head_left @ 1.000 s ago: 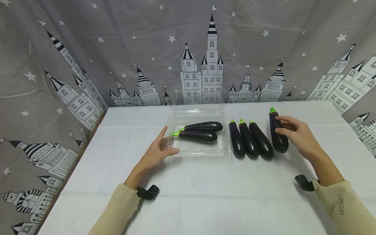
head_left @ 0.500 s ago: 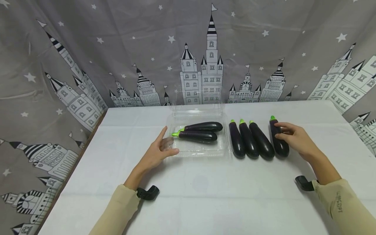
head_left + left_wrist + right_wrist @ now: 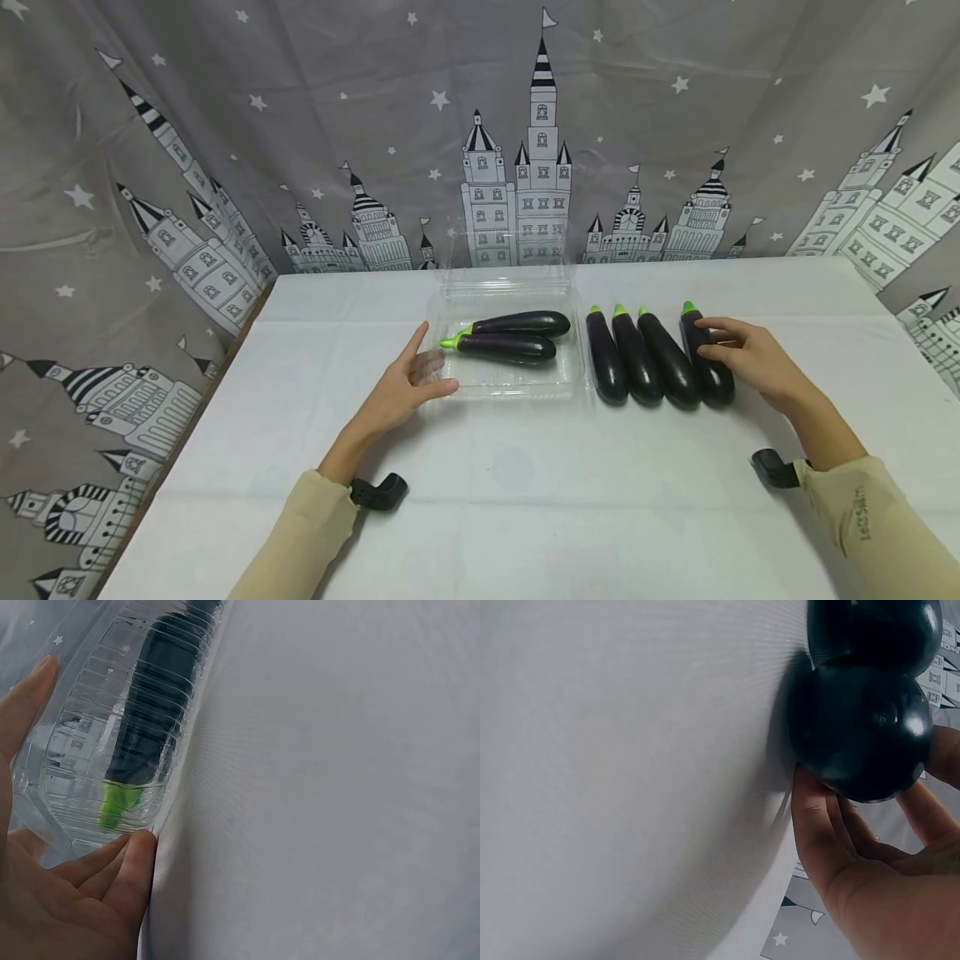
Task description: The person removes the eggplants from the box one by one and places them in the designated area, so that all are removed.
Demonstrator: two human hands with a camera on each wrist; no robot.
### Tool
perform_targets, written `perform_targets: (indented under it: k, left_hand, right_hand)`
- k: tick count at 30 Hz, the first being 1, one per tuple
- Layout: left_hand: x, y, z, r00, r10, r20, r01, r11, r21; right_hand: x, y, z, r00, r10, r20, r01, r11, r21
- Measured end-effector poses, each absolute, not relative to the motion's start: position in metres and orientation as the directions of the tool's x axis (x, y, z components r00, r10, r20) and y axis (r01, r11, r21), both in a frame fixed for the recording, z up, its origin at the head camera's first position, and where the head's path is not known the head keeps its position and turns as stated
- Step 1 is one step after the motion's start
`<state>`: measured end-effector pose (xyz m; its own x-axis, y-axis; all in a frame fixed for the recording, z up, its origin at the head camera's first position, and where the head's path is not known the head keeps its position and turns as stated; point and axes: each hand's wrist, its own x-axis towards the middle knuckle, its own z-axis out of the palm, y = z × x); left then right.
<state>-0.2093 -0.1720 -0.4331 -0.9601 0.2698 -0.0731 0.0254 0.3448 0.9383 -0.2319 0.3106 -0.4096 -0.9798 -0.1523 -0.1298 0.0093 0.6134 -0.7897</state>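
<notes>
In the head view, my right hand [image 3: 744, 357] grips a dark purple eggplant [image 3: 705, 354] with a green stem end, its fingers and thumb at the upper side. The right wrist view shows this eggplant's rounded end [image 3: 862, 731] against its neighbour, fingertips low at the tablecloth. It is rightmost of a row of eggplants, with three others [image 3: 637, 358] to its left. My left hand [image 3: 397, 383] spreads straight fingers around the left end of a clear plastic clamshell box [image 3: 517, 388], fingertips touching its corner [image 3: 142, 825]. Inside the box lie two eggplants [image 3: 506, 348], side by side, stems left.
The box's transparent lid [image 3: 506, 250] stands raised at the back. A white cloth [image 3: 510, 500] covers the table. Behind hangs a grey curtain [image 3: 337, 75] printed with castles and stars.
My right hand has brought its eggplant nearer and to the left, closing the gap to the row. The left hand and the box have stayed in place.
</notes>
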Motion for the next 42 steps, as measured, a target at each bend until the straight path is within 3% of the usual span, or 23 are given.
perform_targets:
  k: [10,42]
  left_hand:
    - [-0.2098,-0.1730,-0.4339,-0.961,0.267,-0.072,0.027,0.347,0.938]
    - [-0.2098,-0.1738,-0.4344,-0.960,0.271,-0.077,0.021,0.345,0.939]
  right_hand:
    - [-0.2333,0.3113,-0.4135,-0.974,-0.202,-0.099,-0.045,0.608,-0.793]
    - [-0.2237,0.3172,-0.4082,-0.980,-0.188,-0.067,-0.073,0.652,-0.754]
